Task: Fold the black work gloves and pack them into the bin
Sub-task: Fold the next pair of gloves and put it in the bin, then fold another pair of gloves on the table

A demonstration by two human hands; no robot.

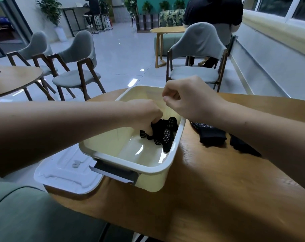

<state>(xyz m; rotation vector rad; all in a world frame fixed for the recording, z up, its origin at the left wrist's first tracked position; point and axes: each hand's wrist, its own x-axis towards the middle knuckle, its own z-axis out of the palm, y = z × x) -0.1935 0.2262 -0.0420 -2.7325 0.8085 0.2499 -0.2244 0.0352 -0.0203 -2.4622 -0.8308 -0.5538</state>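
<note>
Near side of bin: green cushion (26, 215) at the near left, wooden table (218, 189) under the bin.

Cream bin (151, 182) stands on the table, open top. Grey latch handle (115, 172) on its near wall.

White lid (66, 172) lies flat, just left of the bin's near corner, partly overhanging the table edge.

Inside bin, against its right wall: black gloves (163, 133), dotted palms showing, bunched together. Rest of bin floor bare.

Left hand (144, 114) reaches into the bin from the left, fingers curled down into the black gloves, gripping them.

Right hand (186, 96) is above the bin's far right corner, fingers clenched, thumb against forefinger. Nothing seen in it.

Right of bin, on the table: loose gloves (212, 135), black, partly hidden under the right forearm.

Beyond bin: grey chair (197, 58) at the table's far side. Behind it, a seated person (214, 11) in a dark top.
</note>
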